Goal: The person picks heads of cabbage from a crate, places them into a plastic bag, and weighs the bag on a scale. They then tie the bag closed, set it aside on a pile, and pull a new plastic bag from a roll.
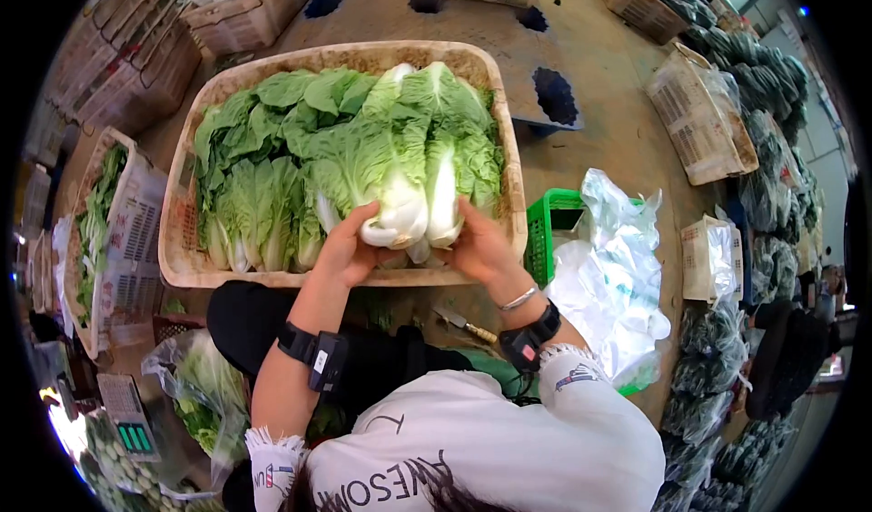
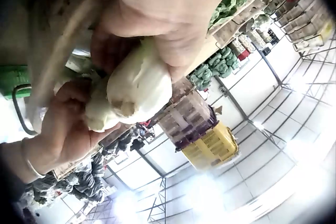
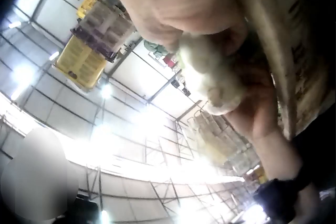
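A bunch of Chinese cabbages point(image 1: 400, 205) lies over the front right of a wide plastic crate point(image 1: 174, 239), white bases toward the body and green leaves pointing away. At the left side of the bases, my left hand point(image 1: 345, 250) grips with its fingers partly underneath. From the right, my right hand point(image 1: 481, 244) holds the neighbouring cabbage base point(image 1: 443, 208). Seen in the left wrist view, the pale cut ends point(image 2: 139, 90) sit close together between both hands. More leafy cabbages point(image 1: 254, 203) fill the crate's left half.
Right of the crate stands a green basket point(image 1: 540, 239) with clear plastic bags point(image 1: 609, 276) over it. A knife point(image 1: 465, 323) lies on the floor in front. Crates of greens point(image 1: 127, 239) stand at left, and bagged vegetables point(image 1: 772, 185) line the right side.
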A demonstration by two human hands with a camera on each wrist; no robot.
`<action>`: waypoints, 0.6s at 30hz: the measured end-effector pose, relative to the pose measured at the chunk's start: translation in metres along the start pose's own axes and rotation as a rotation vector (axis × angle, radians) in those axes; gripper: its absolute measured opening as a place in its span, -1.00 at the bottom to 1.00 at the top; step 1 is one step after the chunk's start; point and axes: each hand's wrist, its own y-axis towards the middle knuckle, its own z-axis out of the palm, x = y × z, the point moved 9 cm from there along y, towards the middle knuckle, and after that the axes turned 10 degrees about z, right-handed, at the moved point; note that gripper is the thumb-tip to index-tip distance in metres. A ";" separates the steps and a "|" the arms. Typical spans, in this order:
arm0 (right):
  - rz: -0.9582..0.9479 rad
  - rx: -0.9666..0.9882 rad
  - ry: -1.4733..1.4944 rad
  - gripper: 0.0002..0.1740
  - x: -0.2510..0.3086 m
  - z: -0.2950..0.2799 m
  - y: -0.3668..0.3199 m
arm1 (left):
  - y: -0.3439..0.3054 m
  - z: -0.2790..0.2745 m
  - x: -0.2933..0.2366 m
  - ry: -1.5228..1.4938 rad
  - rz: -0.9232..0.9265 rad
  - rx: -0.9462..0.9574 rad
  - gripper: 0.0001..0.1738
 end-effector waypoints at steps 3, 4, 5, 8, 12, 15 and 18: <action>-0.103 -0.032 -0.158 -0.60 -0.001 0.022 -0.005 | -0.004 -0.013 -0.010 0.000 0.048 -0.051 -0.49; -0.196 -0.073 -0.238 -0.58 0.004 0.035 -0.014 | -0.004 -0.020 -0.018 0.025 0.095 -0.073 -0.49; -0.290 -0.034 -0.350 -0.55 0.005 0.048 -0.020 | -0.012 -0.024 -0.027 0.054 0.131 -0.044 -0.50; -0.502 0.117 -0.767 -0.35 0.000 0.083 -0.027 | -0.059 -0.047 -0.068 0.232 0.348 0.024 -0.48; -0.396 0.495 -0.715 -0.32 -0.037 0.148 -0.020 | -0.098 -0.046 -0.096 -0.196 0.615 0.158 -0.41; -0.459 0.448 -0.783 -0.23 -0.054 0.176 -0.011 | -0.116 -0.083 -0.103 -0.287 0.687 -0.037 -0.41; -0.669 0.260 -1.295 -0.12 -0.073 0.203 -0.005 | -0.157 -0.125 -0.114 -0.106 0.721 -0.249 -0.49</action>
